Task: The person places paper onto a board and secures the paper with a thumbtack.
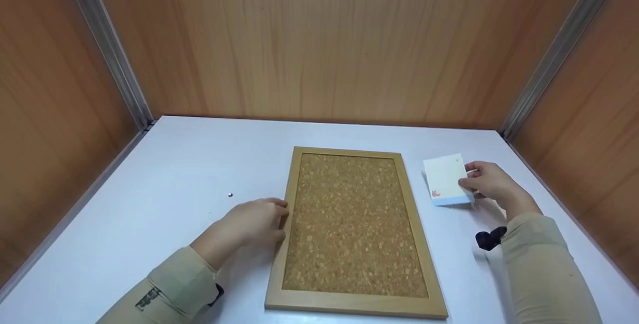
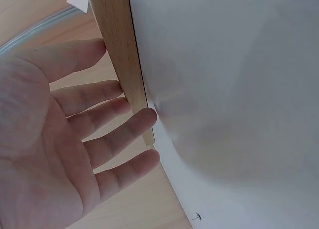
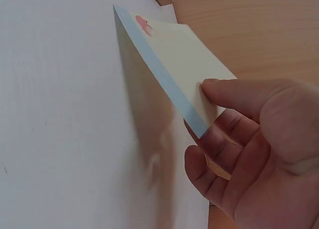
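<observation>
A cork board (image 1: 357, 224) with a light wooden frame lies on the white table. At its left edge is my left hand (image 1: 254, 221); in the left wrist view the fingers of that hand (image 2: 60, 124) are spread and fairly straight, the thumb and fingertips at the frame's side (image 2: 117, 35). My right hand (image 1: 494, 184) pinches a pale paper note (image 1: 447, 179) by its right side, between thumb and fingers. Seen from the right wrist, the note (image 3: 174, 55) has a blue strip and a small pink picture, and is tilted above the table.
A small metal pushpin (image 1: 230, 194) lies on the table (image 1: 194, 149), left of the board and beyond my left hand. Wood-grain panels (image 1: 319, 39) with metal corner posts (image 1: 112, 39) enclose the back and sides.
</observation>
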Tool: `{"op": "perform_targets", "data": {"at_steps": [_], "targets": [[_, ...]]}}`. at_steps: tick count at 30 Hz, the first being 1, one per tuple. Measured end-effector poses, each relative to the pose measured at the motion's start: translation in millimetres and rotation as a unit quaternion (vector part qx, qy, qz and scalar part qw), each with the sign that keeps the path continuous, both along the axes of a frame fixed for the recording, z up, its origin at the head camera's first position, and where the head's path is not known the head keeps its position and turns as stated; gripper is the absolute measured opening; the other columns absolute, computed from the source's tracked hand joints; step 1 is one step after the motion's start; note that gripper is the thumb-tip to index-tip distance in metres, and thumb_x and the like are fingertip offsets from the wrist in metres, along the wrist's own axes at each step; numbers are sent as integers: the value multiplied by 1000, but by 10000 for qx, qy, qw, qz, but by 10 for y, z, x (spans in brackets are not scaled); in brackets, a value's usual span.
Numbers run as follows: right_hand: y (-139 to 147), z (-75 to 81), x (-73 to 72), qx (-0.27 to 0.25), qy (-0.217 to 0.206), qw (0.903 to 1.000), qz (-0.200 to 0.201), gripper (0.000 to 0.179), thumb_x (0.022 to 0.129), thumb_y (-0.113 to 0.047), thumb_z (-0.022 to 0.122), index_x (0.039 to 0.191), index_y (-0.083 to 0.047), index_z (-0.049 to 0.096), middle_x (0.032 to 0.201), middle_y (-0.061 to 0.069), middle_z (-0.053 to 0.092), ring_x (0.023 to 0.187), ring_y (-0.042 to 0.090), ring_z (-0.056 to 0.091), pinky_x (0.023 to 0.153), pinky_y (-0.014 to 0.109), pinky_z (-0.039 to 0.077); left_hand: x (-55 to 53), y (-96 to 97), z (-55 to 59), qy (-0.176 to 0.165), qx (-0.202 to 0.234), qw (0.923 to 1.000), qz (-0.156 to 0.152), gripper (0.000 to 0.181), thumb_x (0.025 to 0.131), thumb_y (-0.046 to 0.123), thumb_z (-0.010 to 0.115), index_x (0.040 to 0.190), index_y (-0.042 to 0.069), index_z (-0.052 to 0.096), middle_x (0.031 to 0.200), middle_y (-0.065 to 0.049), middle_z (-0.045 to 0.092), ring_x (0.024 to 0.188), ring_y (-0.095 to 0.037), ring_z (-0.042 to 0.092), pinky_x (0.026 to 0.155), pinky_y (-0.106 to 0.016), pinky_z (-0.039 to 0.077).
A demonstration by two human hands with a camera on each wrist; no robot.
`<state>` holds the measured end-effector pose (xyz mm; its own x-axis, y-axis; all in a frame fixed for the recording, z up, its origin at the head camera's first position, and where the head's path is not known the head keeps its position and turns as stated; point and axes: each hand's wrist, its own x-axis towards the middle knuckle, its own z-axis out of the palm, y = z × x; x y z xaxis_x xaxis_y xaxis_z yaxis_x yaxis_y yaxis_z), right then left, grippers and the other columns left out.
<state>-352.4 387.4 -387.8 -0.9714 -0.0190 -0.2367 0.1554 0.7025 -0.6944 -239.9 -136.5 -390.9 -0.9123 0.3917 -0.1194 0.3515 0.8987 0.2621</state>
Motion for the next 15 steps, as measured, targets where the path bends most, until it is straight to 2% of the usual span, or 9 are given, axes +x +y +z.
{"op": "perform_targets", "data": {"at_steps": [5, 15], "targets": [[-27, 73, 19, -418, 279, 9987, -27, 56, 100, -19, 64, 145, 5, 40, 112, 11, 57, 96, 20, 61, 79, 32, 57, 11, -12, 6, 71, -86, 9999, -72, 45, 93, 25, 75, 133, 6, 67, 146, -8, 57, 134, -32, 53, 107, -50, 47], [-173, 184, 23, -921, 534, 9941, -189, 58, 100, -21, 67, 145, 1, 38, 114, 14, 56, 97, 23, 64, 81, 31, 59, 17, -6, 2, 149, -87, 9998, -77, 44, 93, 25, 74, 133, 6, 68, 146, -8, 56, 134, -33, 53, 107, -51, 46]]}}
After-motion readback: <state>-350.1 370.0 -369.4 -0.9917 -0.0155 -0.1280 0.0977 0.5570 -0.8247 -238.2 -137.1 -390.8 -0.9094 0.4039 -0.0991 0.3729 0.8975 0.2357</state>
